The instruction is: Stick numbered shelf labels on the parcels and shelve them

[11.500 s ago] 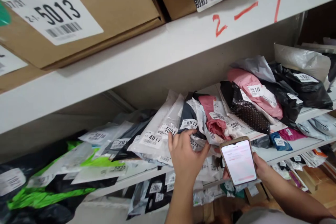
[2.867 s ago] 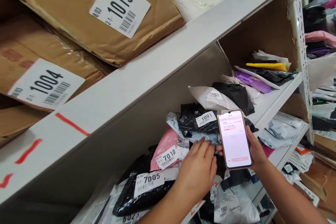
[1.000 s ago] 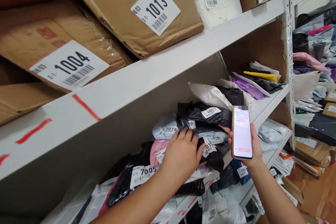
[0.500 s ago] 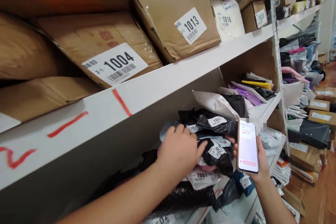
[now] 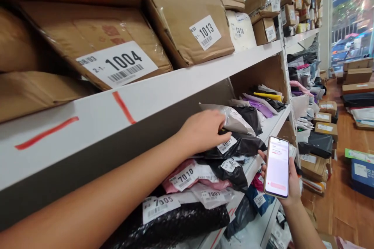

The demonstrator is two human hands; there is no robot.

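My left hand point(image 5: 204, 130) reaches into the middle shelf, its fingers curled down onto a black plastic parcel point(image 5: 233, 146) with a white number label. Behind it lies a grey-white parcel point(image 5: 233, 118). My right hand point(image 5: 288, 181) holds a smartphone point(image 5: 277, 166) upright in front of the shelf edge, its lit screen facing me. Below my left hand lie a pink parcel labelled 7010 point(image 5: 187, 173), a parcel labelled 7007 point(image 5: 213, 195) and a black one labelled 7005 point(image 5: 175, 223).
Cardboard boxes labelled 1004 point(image 5: 117, 66) and 1013 point(image 5: 206, 31) fill the upper white shelf point(image 5: 175, 85). More soft parcels, purple and yellow point(image 5: 263, 99), lie further right. Boxes and parcels point(image 5: 324, 124) sit on the wooden floor at right.
My left hand has lifted from the lower parcels up and right onto the black parcel. The view has swung right along the aisle. The phone stays in my right hand.
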